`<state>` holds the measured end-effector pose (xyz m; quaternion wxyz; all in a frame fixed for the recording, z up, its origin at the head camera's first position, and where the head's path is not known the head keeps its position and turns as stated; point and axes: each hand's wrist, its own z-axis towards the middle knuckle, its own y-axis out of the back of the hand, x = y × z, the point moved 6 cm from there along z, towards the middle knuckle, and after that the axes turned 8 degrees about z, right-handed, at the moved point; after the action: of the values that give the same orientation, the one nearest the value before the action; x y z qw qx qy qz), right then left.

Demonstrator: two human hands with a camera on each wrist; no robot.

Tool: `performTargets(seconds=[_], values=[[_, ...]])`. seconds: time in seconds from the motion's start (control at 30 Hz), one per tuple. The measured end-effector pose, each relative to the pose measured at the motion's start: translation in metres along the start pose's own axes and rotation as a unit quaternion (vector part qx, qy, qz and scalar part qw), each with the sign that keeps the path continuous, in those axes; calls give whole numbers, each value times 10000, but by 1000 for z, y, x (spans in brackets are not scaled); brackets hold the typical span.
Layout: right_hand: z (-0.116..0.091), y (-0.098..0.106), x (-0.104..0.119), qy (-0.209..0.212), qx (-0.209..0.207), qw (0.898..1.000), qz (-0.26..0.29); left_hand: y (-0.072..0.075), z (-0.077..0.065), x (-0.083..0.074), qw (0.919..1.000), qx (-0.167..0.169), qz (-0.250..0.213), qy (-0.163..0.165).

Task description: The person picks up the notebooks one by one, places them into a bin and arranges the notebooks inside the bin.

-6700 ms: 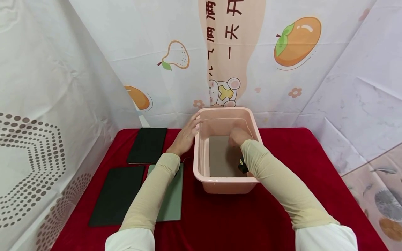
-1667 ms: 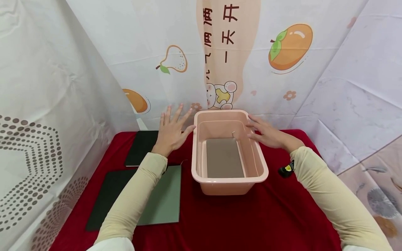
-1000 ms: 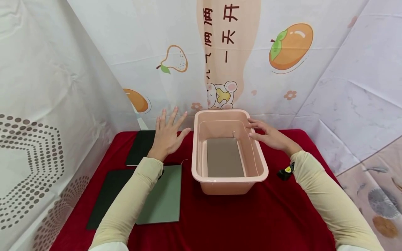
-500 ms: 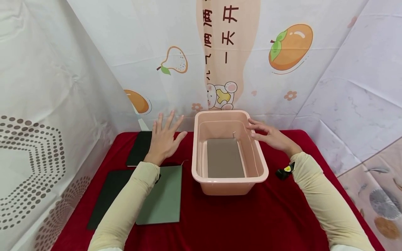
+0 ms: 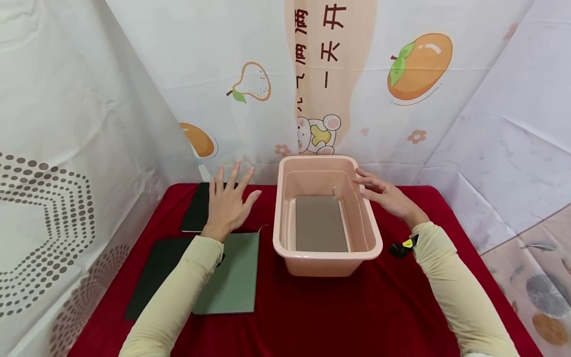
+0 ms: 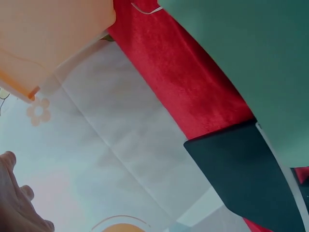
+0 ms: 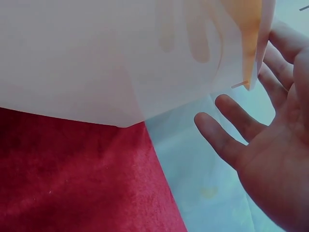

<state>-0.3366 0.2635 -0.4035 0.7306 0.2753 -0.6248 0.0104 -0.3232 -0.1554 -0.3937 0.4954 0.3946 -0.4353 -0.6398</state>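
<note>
A pink plastic tub (image 5: 323,267) stands at the middle of the table. On its floor lies a grey-brown notebook (image 5: 320,223) with a thin ribbon at the far end. My left hand (image 5: 225,208), fingers spread, hovers left of the tub, over the black notebook (image 5: 194,213) and the green notebook (image 5: 236,282); it holds nothing. At the tub's right rim is my right hand (image 5: 390,198), its fingers loosely bent and reaching over the edge. In the right wrist view, that hand (image 7: 275,145) is beside the tub wall (image 7: 72,63); whether a finger touches the rim, I cannot tell.
A dark notebook (image 5: 153,277) lies at the left, partly under my left forearm. Red cloth (image 5: 330,317) covers the table. A printed white curtain (image 5: 250,29) hangs close behind the tub. A black strap device (image 5: 401,248) sits at my right wrist.
My right hand has come out of the tub to its right rim. The left hand has left the left rim and drifted left and toward me. The notebook stays in the tub.
</note>
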Motion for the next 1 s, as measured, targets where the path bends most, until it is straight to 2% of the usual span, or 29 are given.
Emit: performTargets(seconds=[0.33, 0.6, 1.0], values=[[0, -2, -3, 6, -91, 9995, 288, 0, -14, 5, 9999, -134, 31, 40], [-1, -2, -2, 47, 28, 9999, 126, -5, -30, 7, 9999, -8, 125, 56], [-1, -1, -9, 57, -112, 9994, 337, -1, -51, 3, 10000, -15, 45, 35]])
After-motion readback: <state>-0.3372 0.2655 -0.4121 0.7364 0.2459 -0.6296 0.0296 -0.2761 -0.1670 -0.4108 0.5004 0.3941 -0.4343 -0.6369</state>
